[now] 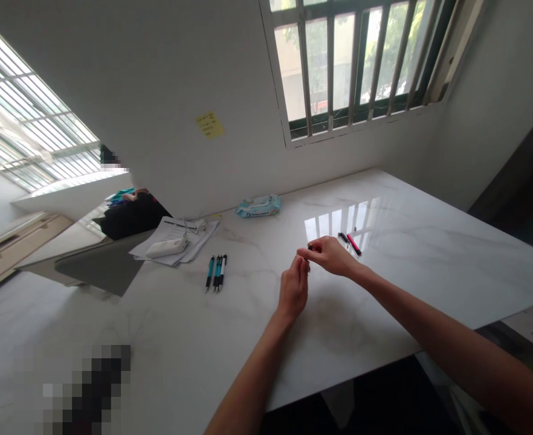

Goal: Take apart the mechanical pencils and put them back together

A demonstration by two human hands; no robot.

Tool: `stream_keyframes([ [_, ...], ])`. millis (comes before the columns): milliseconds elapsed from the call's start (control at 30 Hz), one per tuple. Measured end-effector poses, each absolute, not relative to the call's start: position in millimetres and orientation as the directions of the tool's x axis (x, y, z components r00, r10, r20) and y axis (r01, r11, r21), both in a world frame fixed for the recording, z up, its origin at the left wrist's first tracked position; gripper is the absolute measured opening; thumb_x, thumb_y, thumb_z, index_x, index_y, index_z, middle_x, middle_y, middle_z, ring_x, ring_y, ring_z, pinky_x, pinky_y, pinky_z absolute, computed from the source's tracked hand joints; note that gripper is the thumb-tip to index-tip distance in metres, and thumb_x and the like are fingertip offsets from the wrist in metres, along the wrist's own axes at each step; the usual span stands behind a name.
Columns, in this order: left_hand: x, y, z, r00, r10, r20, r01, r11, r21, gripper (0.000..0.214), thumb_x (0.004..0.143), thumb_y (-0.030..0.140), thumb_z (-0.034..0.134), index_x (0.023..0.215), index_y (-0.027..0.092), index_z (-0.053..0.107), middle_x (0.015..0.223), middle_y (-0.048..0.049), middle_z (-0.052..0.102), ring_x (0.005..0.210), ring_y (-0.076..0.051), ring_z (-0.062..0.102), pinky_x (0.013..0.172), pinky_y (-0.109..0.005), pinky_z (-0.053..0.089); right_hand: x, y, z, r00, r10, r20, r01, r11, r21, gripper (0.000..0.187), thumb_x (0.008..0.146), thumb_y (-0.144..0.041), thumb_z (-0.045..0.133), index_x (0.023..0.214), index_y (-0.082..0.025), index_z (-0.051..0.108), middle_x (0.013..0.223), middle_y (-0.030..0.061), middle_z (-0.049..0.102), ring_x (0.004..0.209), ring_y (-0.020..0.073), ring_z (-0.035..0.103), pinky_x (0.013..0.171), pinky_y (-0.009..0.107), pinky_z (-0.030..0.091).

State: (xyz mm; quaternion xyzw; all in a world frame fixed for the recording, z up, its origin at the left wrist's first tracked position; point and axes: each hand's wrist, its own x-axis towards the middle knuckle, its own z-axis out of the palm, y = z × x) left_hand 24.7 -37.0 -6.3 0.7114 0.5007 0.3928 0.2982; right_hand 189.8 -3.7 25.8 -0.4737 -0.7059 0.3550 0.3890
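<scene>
1. A small dark piece is staying between the fingertips of the right hand, a little above the white marble table top. It is too small and too hidden for me to tell exactly what it is.
2. The right hand is pinching this piece: the thumb and first finger appear to be closing on it, while the other fingers are curling loosely behind them.
3. The left hand is rising just below the right hand, with its fingers bending upward and almost touching the right fingertips. A thin bright bit is showing near these fingers, but I cannot tell whether they are grasping something or are only curling.
4. Both hands are doing fine fingertip work in the air, close together.
5. Near the right hand, a black pen and a pink pen are lying on the marble.
6. Farther left, a row of blue-and-black pens is lying side by side, and beyond them a white pouch is resting on loose sheets of paper.
7. Toward the wall, a blue packet of wet wipes is lying on the table, and a yellow sticky note is hanging on the wall beside a barred window.
</scene>
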Motion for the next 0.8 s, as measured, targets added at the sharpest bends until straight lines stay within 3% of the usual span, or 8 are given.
stream_keyframes([
  [133, 25, -31, -7, 0.221, 0.971, 0.094, 0.201, -0.14, 0.969, 0.052, 0.1, 0.068, 0.038, 0.081, 0.022, 0.049, 0.061, 0.0052, 0.04, 0.05, -0.011, 0.034, 0.049, -0.025, 0.028, 188, 6, 31, -0.393, 0.895, 0.211, 0.315, 0.347, -0.884, 0.049, 0.095, -0.056, 0.057, 0.063, -0.021, 0.046, 0.056, -0.0056, 0.041, 0.052, 0.01, 0.035, 0.048, 0.026, 0.027],
  [267, 23, -29, -6, 0.291, 0.957, -0.004, -0.017, 0.009, 1.0, 0.048, 0.095, 0.069, 0.046, 0.083, 0.022, 0.045, 0.059, 0.0092, 0.03, 0.046, -0.008, 0.022, 0.043, -0.023, 0.018, 191, 10, 34, -0.468, 0.85, 0.241, 0.237, 0.383, -0.893, 0.035, 0.094, -0.046, 0.061, 0.073, -0.022, 0.046, 0.065, -0.0057, 0.046, 0.059, 0.011, 0.04, 0.052, 0.025, 0.032],
  [367, 22, -29, -7, 0.277, 0.959, 0.057, 0.049, -0.073, 0.996, 0.033, 0.094, 0.053, 0.055, 0.086, 0.021, 0.048, 0.061, 0.0086, 0.034, 0.05, -0.008, 0.027, 0.047, -0.023, 0.022, 189, 9, 29, -0.408, 0.867, 0.286, 0.167, 0.379, -0.91, 0.027, 0.091, -0.042, 0.066, 0.079, -0.021, 0.052, 0.068, -0.005, 0.051, 0.062, 0.0118, 0.044, 0.056, 0.026, 0.036],
  [500, 22, -30, -9, 0.217, 0.969, 0.121, 0.257, -0.176, 0.95, 0.022, 0.082, 0.031, 0.062, 0.076, 0.021, 0.043, 0.066, 0.0065, 0.037, 0.06, -0.01, 0.032, 0.056, -0.024, 0.028, 185, 5, 17, -0.309, 0.909, 0.28, 0.123, 0.33, -0.936, 0.031, 0.084, -0.044, 0.076, 0.076, -0.02, 0.057, 0.065, -0.0045, 0.055, 0.062, 0.0121, 0.048, 0.06, 0.027, 0.04],
  [600, 22, -29, -10, 0.232, 0.965, 0.122, 0.275, -0.185, 0.943, 0.025, 0.08, 0.026, 0.059, 0.072, 0.022, 0.036, 0.066, 0.0065, 0.034, 0.062, -0.01, 0.03, 0.059, -0.025, 0.028, 187, 3, 14, -0.396, 0.888, 0.233, -0.026, 0.243, -0.97, 0.023, 0.088, -0.04, 0.071, 0.093, -0.018, 0.068, 0.078, 0.0005, 0.068, 0.071, 0.0151, 0.062, 0.069, 0.03, 0.049],
  [700, 22, -28, -10, 0.249, 0.959, 0.135, 0.249, -0.198, 0.948, 0.026, 0.08, 0.024, 0.058, 0.072, 0.022, 0.033, 0.066, 0.0066, 0.033, 0.062, -0.01, 0.03, 0.06, -0.026, 0.027, 191, 2, 16, -0.405, 0.886, 0.224, -0.104, 0.199, -0.974, 0.038, 0.086, -0.035, 0.074, 0.12, -0.019, 0.07, 0.087, 0.0013, 0.069, 0.077, 0.0161, 0.065, 0.071, 0.031, 0.053],
  [800, 22, -29, -10, 0.246, 0.956, 0.158, 0.263, -0.223, 0.939, 0.027, 0.08, 0.023, 0.058, 0.071, 0.022, 0.033, 0.066, 0.0066, 0.033, 0.062, -0.011, 0.03, 0.06, -0.026, 0.027, 192, 2, 18, -0.327, 0.92, 0.217, -0.126, 0.185, -0.975, 0.056, 0.081, -0.032, 0.079, 0.133, -0.02, 0.064, 0.09, 0.0014, 0.069, 0.078, 0.016, 0.065, 0.07, 0.03, 0.054],
])
